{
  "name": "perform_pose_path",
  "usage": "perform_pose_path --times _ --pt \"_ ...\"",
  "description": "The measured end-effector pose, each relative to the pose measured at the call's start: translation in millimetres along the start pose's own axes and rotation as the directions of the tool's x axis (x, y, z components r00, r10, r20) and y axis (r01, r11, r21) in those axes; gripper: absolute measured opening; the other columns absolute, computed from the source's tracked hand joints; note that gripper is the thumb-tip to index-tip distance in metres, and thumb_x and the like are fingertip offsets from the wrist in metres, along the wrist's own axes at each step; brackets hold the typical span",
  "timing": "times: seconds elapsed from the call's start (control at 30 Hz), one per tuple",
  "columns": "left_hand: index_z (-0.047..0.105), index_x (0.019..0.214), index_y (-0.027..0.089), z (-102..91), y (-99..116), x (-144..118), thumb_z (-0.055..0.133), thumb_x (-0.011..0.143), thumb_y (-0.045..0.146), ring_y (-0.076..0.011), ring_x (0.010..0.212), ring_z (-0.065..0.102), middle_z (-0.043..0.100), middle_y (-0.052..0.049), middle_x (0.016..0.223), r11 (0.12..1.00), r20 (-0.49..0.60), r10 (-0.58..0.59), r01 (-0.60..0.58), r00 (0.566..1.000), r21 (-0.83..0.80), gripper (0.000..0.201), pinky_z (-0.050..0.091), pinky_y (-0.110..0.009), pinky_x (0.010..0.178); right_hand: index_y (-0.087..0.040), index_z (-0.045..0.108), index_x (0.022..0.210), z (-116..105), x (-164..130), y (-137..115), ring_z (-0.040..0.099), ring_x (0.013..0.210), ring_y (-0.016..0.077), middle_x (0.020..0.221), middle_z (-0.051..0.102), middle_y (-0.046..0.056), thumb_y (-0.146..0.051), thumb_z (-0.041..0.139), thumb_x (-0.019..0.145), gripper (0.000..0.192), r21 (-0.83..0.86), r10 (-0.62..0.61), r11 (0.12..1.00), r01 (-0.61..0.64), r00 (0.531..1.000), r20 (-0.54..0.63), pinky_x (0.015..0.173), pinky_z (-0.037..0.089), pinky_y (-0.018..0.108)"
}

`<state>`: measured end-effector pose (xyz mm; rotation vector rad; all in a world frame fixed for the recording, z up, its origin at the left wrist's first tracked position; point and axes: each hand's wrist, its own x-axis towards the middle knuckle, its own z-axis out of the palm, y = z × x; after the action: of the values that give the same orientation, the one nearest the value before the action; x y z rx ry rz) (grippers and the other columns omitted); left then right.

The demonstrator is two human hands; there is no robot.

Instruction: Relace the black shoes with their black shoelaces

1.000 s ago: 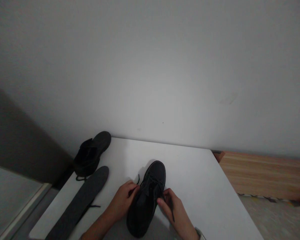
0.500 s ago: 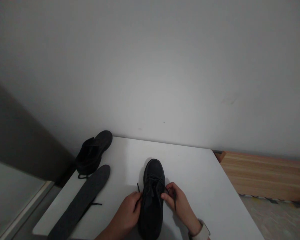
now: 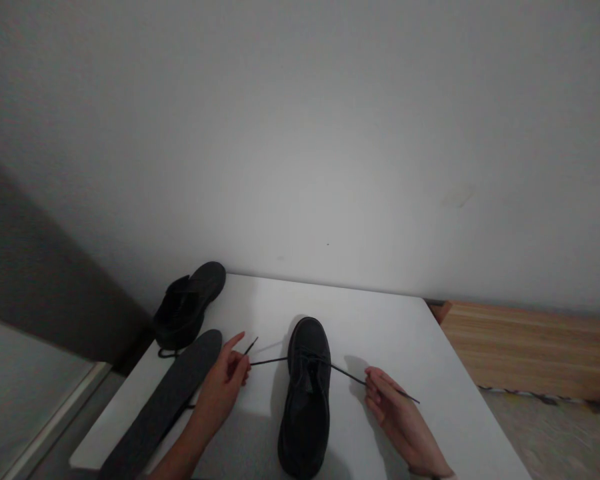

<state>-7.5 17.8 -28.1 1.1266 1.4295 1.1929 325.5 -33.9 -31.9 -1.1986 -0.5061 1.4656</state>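
The left hand (image 3: 225, 383) pinches one end of the black lace (image 3: 267, 361) between thumb and fingertips, index finger lifted, and the right hand (image 3: 397, 417) grips the other end, which runs on past the fingers. The lace stretches taut sideways from both hands to the black shoe (image 3: 306, 400), which stands between them on the white table (image 3: 405, 333), its long axis pointing away toward the wall, toe far. Both hands sit about equally near it. Farther left lie a dark insole (image 3: 167, 400) and a second shoe (image 3: 187, 305).
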Motion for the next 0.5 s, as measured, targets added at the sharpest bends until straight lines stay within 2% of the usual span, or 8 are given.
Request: perform_pose_path --times 0.07,0.13,0.23,0.3,0.4,0.5 --pt "0.059 0.124 0.018 -8.5 0.7 7.5 0.075 0.073 0.045 -0.016 0.059 0.058 0.066 0.003 0.066 0.99 -0.088 -0.035 0.023 0.996 -0.142 0.06 0.049 -0.027 0.061 -0.017 0.074 0.084 -11.1 4.0 -3.4 0.057 0.06 0.0083 0.072 0.06 -0.003 -0.032 0.088 0.071 0.024 0.132 -0.009 0.991 0.018 0.998 -0.063 0.055 0.054 0.018" --pt "0.062 0.116 0.019 -14.2 0.7 14.1 0.08 0.069 0.041 -0.0146 0.062 0.061 0.071 0.001 0.072 0.958 -0.16 -0.087 0.038 0.983 -0.286 0.056 0.052 -0.027 0.063 -0.019 0.074 0.086 -17.4 7.4 -5.7 0.063 0.067 0.0091 0.078 0.064 -0.002 -0.026 0.089 0.069 0.024 0.242 -0.025 0.969 0.055 0.992 -0.127 0.064 0.06 0.018" --pt "0.068 0.102 0.018 -18.7 0.5 21.9 0.081 0.069 0.027 -0.0131 0.065 0.065 0.073 0.0 0.075 0.883 -0.219 -0.171 0.051 0.961 -0.467 0.037 0.055 -0.024 0.066 -0.017 0.075 0.094 -18.4 10.2 -7.3 0.07 0.087 0.011 0.097 0.071 0.003 -0.016 0.091 0.062 0.036 0.354 -0.045 0.928 0.12 0.976 -0.215 0.083 0.061 0.017" --pt "0.071 0.094 0.016 -20.7 1.3 25.8 0.077 0.073 0.019 -0.0118 0.067 0.066 0.072 -0.001 0.075 0.833 -0.229 -0.216 0.056 0.949 -0.551 0.022 0.056 -0.021 0.065 -0.015 0.075 0.097 -15.9 11.4 -7.5 0.071 0.099 0.0141 0.111 0.071 0.007 -0.013 0.091 0.061 0.04 0.391 -0.066 0.905 0.169 0.963 -0.261 0.09 0.06 0.019" --pt "0.074 0.086 0.015 -23.3 4.4 30.0 0.07 0.081 0.015 -0.0116 0.071 0.068 0.071 -0.001 0.074 0.775 -0.215 -0.251 0.063 0.944 -0.629 0.006 0.058 -0.021 0.069 -0.018 0.075 0.097 -11.5 13.4 -9.0 0.07 0.099 0.013 0.113 0.071 0.005 -0.012 0.089 0.063 0.038 0.414 -0.112 0.879 0.236 0.946 -0.304 0.089 0.061 0.018" --pt "0.073 0.083 0.015 -24.8 9.5 32.7 0.066 0.085 0.013 -0.016 0.077 0.071 0.07 -0.002 0.073 0.75 -0.168 -0.254 0.084 0.952 -0.657 0.008 0.061 -0.031 0.079 -0.019 0.074 0.093 -5.9 13.6 -13.6 0.067 0.076 0.0069 0.097 0.072 0.001 -0.014 0.091 0.061 0.037 0.406 -0.135 0.882 0.241 0.953 -0.272 0.07 0.061 0.01"
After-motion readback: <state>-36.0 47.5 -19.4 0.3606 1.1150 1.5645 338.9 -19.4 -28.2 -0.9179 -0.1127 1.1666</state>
